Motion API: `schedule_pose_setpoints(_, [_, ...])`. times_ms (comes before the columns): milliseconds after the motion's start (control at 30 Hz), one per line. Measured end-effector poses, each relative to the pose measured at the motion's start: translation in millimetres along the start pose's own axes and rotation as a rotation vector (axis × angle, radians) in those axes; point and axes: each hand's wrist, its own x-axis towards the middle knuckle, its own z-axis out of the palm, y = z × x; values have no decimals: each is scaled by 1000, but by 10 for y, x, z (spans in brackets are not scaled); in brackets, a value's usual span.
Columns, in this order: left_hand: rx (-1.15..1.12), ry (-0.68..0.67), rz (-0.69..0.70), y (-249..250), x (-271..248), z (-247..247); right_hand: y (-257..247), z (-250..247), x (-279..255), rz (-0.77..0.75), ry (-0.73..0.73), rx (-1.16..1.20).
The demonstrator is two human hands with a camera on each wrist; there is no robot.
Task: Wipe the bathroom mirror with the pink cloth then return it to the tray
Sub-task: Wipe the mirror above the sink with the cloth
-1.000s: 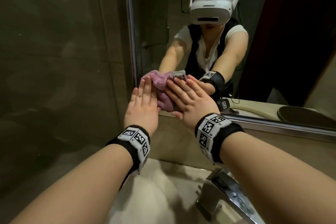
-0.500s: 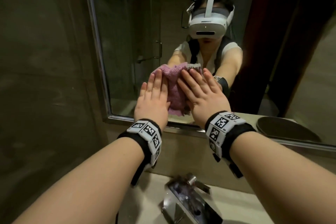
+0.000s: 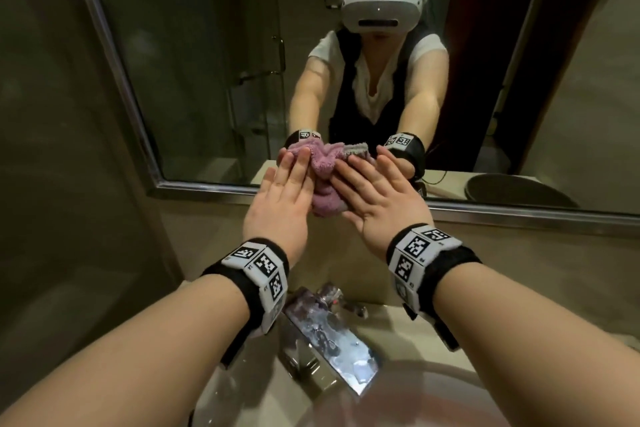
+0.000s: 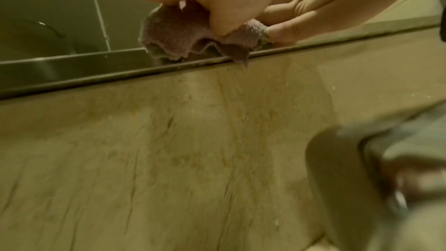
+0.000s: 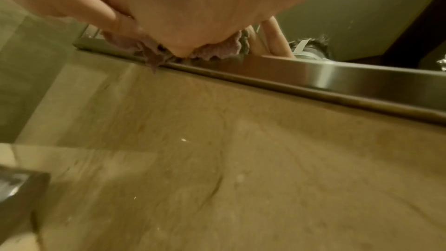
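Pink cloth point(image 3: 323, 180) sits bunched flat against the mirror point(image 3: 207, 80), low down just above the mirror's steel bottom frame point(image 3: 519, 210), one corner hanging over it. Left hand point(image 3: 280, 198) and right hand point(image 3: 377, 198) press it w/ straight, flat fingers, one each side, nothing curled round it. Wiping looks mid-way: hands work the mirror's bottom edge, can't tell how much glass is already done. Return step not begun; no tray in view. Tap point(image 3: 329, 340) and basin sit below the mirror, near the wrists.
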Motion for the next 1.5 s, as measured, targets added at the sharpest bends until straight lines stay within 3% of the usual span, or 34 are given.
schedule_pose_setpoints(167, [-93,165,-13,231,230,-400,432,-200,134,85,117,-8])
schedule_pose_setpoints(333, [-102,219,-54,444,342,-701,833,-410,208,73,100,-48])
schedule_pose_setpoints(500, [-129,174,-38,670,297,-582,812,-294,-104,144,47,-83])
schedule_pose_setpoints(733, [-78,-13,54,1188,136,-210,803,-48,-841,132,-54,-44])
schedule_pose_setpoints(967, [-31,-133,14,1327,94,-358,1040,-182,-838,49,-72,-37])
schedule_pose_setpoints(1100, [-131,-6,-29,1484,171,-671,1360,-408,-675,122,-42,-59])
schedule_pose_setpoints(1200, [-178,68,-51,1639,296,-956,1632,-632,-611,153,-129,-119])
schedule_pose_setpoints(1333, [-194,62,-52,1836,328,-1044,1801,-710,-723,180,-176,-135])
schedule_pose_setpoints(1500, [-159,36,28,2134,278,-780,1786,-536,-1170,197,-214,-65])
